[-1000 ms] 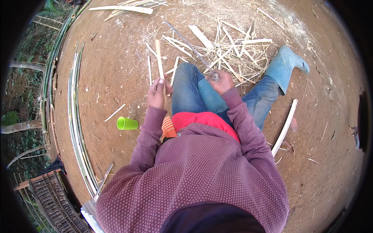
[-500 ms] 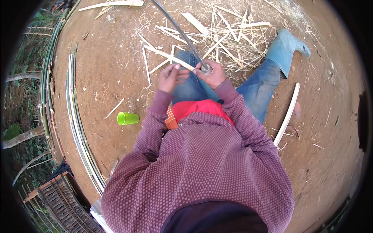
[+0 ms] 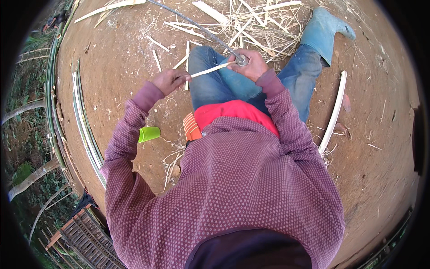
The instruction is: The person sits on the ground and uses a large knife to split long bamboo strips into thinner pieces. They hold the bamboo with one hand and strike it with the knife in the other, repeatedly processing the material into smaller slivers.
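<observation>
My right hand (image 3: 253, 66) is closed round the grip of a long knife (image 3: 197, 26). Its narrow dark blade slants away to the far left. A pale bamboo strip (image 3: 209, 70) stretches between my hands above my bent left knee. One end is pinched in the fingers of my left hand (image 3: 170, 81); the other meets my right hand beside the base of the blade. Whether the right fingers also press on the strip is hidden.
Bamboo shavings and split strips (image 3: 251, 28) lie heaped beyond my knees. A green cup (image 3: 149, 134) rests on its side at my left, near long bamboo poles (image 3: 85, 119). To my right, a curved pale slat (image 3: 334, 112) lies on the dirt near my boot (image 3: 320, 33).
My left hand has closed on the strip's end and moved left and nearer to me. The strip now slopes down toward the left hand. The knife has tilted further left.
</observation>
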### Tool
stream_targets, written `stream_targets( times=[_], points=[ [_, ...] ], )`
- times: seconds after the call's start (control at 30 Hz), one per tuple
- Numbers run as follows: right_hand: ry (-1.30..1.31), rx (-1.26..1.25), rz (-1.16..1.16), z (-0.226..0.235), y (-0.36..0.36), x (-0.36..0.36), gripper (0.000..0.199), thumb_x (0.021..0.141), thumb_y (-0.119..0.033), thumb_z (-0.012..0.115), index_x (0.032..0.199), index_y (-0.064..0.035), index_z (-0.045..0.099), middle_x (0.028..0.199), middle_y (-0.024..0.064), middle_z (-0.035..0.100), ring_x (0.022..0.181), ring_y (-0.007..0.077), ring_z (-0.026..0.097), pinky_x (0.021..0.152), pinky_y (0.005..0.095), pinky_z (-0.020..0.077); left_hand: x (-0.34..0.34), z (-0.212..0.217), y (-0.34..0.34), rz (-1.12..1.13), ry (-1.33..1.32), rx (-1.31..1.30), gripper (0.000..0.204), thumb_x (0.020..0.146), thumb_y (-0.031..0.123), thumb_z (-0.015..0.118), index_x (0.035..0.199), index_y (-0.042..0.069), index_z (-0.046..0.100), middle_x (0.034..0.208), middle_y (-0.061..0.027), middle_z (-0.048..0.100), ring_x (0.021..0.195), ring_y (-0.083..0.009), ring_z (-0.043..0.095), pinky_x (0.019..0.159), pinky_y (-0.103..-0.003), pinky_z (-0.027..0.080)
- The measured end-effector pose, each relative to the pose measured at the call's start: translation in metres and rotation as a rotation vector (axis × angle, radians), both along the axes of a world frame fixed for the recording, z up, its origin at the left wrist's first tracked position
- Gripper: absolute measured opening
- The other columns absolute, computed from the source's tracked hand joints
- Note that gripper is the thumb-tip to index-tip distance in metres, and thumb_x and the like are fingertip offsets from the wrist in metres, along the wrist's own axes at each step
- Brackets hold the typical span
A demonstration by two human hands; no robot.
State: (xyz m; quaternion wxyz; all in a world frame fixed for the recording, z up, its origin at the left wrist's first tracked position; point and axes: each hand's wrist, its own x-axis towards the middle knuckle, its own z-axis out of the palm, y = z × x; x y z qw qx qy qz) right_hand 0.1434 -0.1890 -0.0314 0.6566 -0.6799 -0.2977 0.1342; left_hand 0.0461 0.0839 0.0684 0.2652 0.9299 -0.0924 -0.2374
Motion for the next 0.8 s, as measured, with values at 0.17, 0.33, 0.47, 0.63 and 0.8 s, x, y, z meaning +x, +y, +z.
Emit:
stream_targets(
  times=[0.17, 0.33, 0.47, 0.63, 0.8],
  points=[
    [-0.210, -0.484, -0.328, 0.012, -0.004, -0.008, 0.028, 0.073, -0.034, 0.069, 0.090, -0.0132, 0.065, 0.075, 0.0081, 0.065, 0.069, 0.0250, 0.064, 0.062, 0.0364, 0.0512, -0.026, -0.034, -0.009, 0.602, 0.276, -0.558, 0.023, 0.093, 0.029, 0.049, 0.090, 0.006, 0.052, 0.057, 0.0024, 0.043, 0.044, -0.0055, 0.040, 0.039, -0.019, 0.033],
    [-0.219, -0.505, -0.225, -0.003, 0.003, -0.029, 0.022, 0.074, -0.031, 0.066, 0.089, -0.0150, 0.064, 0.067, 0.0071, 0.063, 0.061, 0.0277, 0.062, 0.057, 0.0407, 0.0497, -0.039, -0.045, -0.039, 0.985, 0.290, -0.933, 0.023, 0.095, 0.023, 0.042, 0.098, 0.004, 0.053, 0.061, 0.0006, 0.048, 0.043, -0.0073, 0.043, 0.038, -0.020, 0.036],
    [-0.453, -0.478, -0.119, -0.006, 0.016, -0.044, 0.021, 0.069, -0.024, 0.067, 0.084, -0.0125, 0.059, 0.073, 0.0078, 0.062, 0.066, 0.0282, 0.062, 0.057, 0.0394, 0.0483, -0.037, -0.044, -0.067, 0.983, 0.115, -0.920, 0.023, 0.095, 0.020, 0.040, 0.097, 0.001, 0.053, 0.061, -0.0019, 0.048, 0.043, -0.0100, 0.045, 0.038, -0.024, 0.038],
    [-0.515, -0.428, -0.065, -0.007, 0.018, -0.051, 0.026, 0.067, -0.023, 0.069, 0.084, -0.0098, 0.055, 0.077, 0.0069, 0.061, 0.068, 0.0293, 0.061, 0.057, 0.0394, 0.0475, -0.037, -0.044, -0.083, 1.097, 0.027, -0.859, 0.019, 0.094, 0.019, 0.040, 0.084, 0.004, 0.047, 0.053, -0.0020, 0.042, 0.036, -0.0108, 0.036, 0.034, -0.026, 0.032],
    [-0.499, -0.458, -0.067, 0.003, 0.016, -0.052, 0.025, 0.067, -0.023, 0.069, 0.083, -0.0100, 0.054, 0.076, 0.0063, 0.060, 0.069, 0.0284, 0.061, 0.057, 0.0393, 0.0470, -0.042, -0.034, -0.096, 1.162, 0.034, -0.950, 0.019, 0.094, 0.019, 0.039, 0.085, 0.005, 0.046, 0.052, -0.0008, 0.041, 0.034, -0.0093, 0.033, 0.031, -0.025, 0.028]
  ],
)
